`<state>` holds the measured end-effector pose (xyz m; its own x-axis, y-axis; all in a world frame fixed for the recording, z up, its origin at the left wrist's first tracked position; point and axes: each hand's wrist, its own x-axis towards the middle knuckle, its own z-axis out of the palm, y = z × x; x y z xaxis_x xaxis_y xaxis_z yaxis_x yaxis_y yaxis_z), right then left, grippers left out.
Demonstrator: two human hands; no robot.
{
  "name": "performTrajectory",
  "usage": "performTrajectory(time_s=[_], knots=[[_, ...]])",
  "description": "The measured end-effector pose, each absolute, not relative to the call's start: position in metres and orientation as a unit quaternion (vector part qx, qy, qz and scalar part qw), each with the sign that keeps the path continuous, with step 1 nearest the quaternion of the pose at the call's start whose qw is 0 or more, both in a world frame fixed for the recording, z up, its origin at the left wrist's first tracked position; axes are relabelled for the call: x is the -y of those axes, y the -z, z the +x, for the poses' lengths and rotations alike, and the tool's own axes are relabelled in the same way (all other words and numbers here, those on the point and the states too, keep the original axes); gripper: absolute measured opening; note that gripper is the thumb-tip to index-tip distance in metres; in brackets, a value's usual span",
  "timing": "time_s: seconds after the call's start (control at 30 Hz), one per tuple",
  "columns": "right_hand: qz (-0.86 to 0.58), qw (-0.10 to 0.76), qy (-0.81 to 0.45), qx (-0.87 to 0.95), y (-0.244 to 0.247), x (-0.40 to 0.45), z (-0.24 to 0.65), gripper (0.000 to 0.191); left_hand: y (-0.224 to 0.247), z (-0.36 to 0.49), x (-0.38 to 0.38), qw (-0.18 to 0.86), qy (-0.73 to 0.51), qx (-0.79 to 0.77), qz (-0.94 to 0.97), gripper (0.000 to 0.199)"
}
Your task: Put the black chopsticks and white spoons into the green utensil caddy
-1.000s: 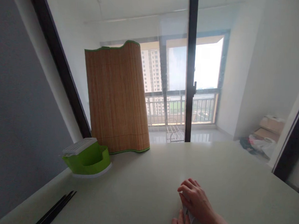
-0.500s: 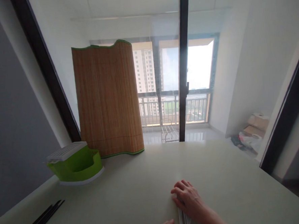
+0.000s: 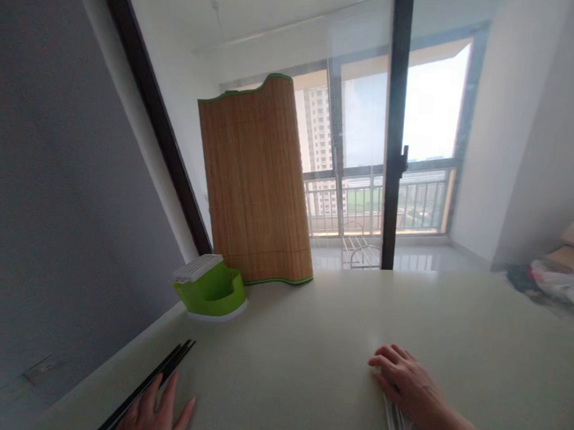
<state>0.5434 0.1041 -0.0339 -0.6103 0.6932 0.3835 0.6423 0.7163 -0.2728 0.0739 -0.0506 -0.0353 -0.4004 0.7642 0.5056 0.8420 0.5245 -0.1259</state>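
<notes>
My left hand (image 3: pixel 154 409) reaches over a few slim black chopsticks (image 3: pixel 177 357) at the table's left side, its fingers spread. It lies over their near part; a firm grip is not visible. To the right, the curled fingers of my right hand (image 3: pixel 406 378) close round the far ends of several slender, whitish, stick-like utensils (image 3: pixel 395 429). Their gripped ends are hidden under the hand, so their exact kind cannot be made out. Both sets lie on the pale table (image 3: pixel 287 371), pointing away from me.
A green and white holder (image 3: pixel 214 298) with a slotted top stands at the table's far left. Behind it a partly rolled bamboo mat (image 3: pixel 257 181) stands upright against the glass door. Boxes and bags (image 3: pixel 565 271) lie on the floor beyond, at right.
My left hand has moved left from beside the whitish utensils to the black chopsticks. My right hand stays on the utensils. The view has turned left.
</notes>
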Motion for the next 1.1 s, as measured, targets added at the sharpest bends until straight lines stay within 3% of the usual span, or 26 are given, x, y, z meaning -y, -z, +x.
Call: performTrajectory(time_s=[0.17,0.53,0.7,1.1], knots=[[-0.333,0.252,-0.026,0.908,0.059,-0.119,0.554,0.022,0.024,0.071,0.074,0.216,-0.015,0.886,-0.41,0.062],[-0.296,0.298,0.02,0.907,0.065,-0.129,0.562,0.024,0.018,0.059,0.08,0.195,-0.005,0.92,-0.34,0.058],[-0.29,0.308,0.011,0.906,0.06,-0.128,0.56,0.022,0.012,0.062,0.079,0.18,0.002,0.893,-0.411,0.047],[-0.296,0.297,0.006,0.908,0.058,-0.125,0.559,0.024,0.024,0.209,0.067,0.131,0.079,0.797,-0.584,0.037]])
